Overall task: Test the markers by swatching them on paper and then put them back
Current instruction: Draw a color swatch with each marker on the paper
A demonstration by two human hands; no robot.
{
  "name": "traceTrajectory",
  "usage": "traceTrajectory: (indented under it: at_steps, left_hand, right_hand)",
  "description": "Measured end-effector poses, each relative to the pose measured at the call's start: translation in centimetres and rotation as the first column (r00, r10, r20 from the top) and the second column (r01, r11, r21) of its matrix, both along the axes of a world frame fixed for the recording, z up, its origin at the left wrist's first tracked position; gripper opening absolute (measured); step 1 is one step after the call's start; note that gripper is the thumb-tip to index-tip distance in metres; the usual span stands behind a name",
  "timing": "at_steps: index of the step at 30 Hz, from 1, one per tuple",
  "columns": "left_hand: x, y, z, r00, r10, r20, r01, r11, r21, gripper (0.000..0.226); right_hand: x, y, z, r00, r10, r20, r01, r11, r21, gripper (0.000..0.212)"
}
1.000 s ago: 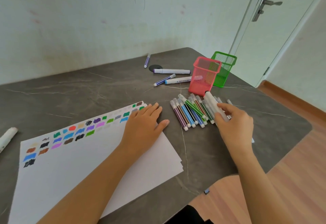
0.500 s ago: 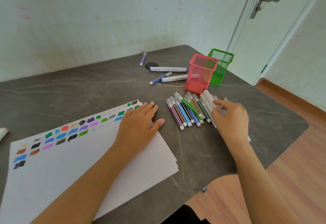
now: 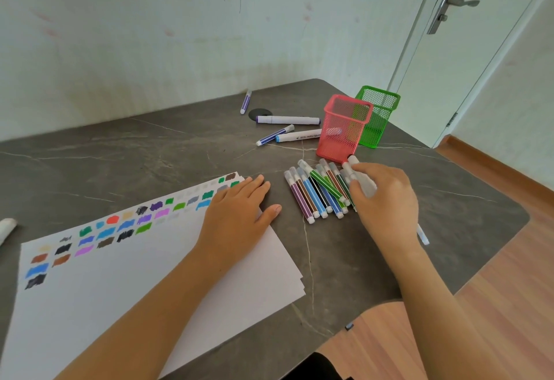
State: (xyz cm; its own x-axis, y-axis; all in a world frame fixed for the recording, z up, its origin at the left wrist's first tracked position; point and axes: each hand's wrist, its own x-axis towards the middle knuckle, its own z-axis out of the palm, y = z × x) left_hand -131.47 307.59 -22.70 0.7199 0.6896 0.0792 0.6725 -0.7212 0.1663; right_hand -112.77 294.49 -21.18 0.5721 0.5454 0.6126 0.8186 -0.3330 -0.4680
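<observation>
While the left hand (image 3: 239, 215) lies flat with straight fingers on the top right corner of the stack of white paper sheets (image 3: 150, 283), the right hand (image 3: 386, 200) curls its fingers and thumb round a pale, white-capped marker (image 3: 358, 174). Whether it grips more than one, I cannot tell. The marker's cap end points at the base of the red square wire-mesh pen holder (image 3: 344, 131), which stands upright just in front of a green mesh holder (image 3: 376, 119).

Just left of the right hand, a row of slim coloured felt-tip markers (image 3: 314, 197) lies side by side on the dark grey marble-look table (image 3: 120, 155), with a green one slanted across the top. Rows of coloured swatches (image 3: 120, 230) run along the paper's far edge. Behind the red holder lie two thick white markers (image 3: 287, 120) and two slim purple ones (image 3: 274, 135), well apart from the row. A pale blue pen end (image 3: 422, 234) pokes out beneath the right wrist.
</observation>
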Motion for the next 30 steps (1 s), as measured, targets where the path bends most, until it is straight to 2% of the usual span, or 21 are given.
traceTrajectory:
  at_steps: [6, 10, 15, 17, 21, 23, 26, 30]
  left_hand:
    - [0.0, 0.2, 0.5, 0.997, 0.010, 0.070, -0.014, 0.998, 0.054, 0.058]
    - [0.3, 1.4, 0.7, 0.998, 0.005, 0.056, -0.012, 0.993, 0.119, 0.057]
    - [0.7, 4.2, 0.9, 0.997, 0.035, 0.075, -0.051, 0.976, 0.212, 0.052]
    - [0.7, 5.4, 0.9, 0.989, 0.037, 0.145, -0.076, 0.958, 0.277, 0.047]
    - [0.3, 7.6, 0.0, 0.984, 0.062, 0.167, -0.113, 0.943, 0.314, 0.038]
    - [0.2, 7.9, -0.1, 0.981, 0.080, 0.179, -0.131, 0.946, 0.296, 0.037]
    - [0.0, 7.9, 0.0, 0.981, 0.107, 0.164, -0.144, 0.962, 0.231, 0.049]
    - [0.0, 7.8, 0.2, 0.982, 0.083, 0.172, -0.119, 0.970, 0.210, 0.051]
  right_hand:
    - [-1.3, 3.0, 0.9, 0.989, 0.118, 0.086, -0.113, 0.991, -0.066, 0.024]
    - [-2.1, 5.7, 1.8, 0.981, 0.161, 0.108, -0.148, 0.982, -0.120, 0.024]
    - [-2.2, 10.0, 2.4, 0.953, 0.260, 0.157, -0.196, 0.921, -0.337, 0.032]
    - [-2.3, 11.9, 2.6, 0.931, 0.310, 0.194, -0.191, 0.864, -0.466, 0.037]
    - [-2.3, 15.3, 2.3, 0.871, 0.403, 0.280, -0.145, 0.757, -0.637, 0.039]
    - [-2.0, 16.7, 2.1, 0.857, 0.419, 0.299, -0.124, 0.731, -0.671, 0.036]
    - [-1.5, 18.2, 2.1, 0.847, 0.430, 0.312, -0.106, 0.713, -0.694, 0.032]
    - [-1.0, 19.1, 2.3, 0.788, 0.486, 0.377, -0.057, 0.668, -0.742, 0.028]
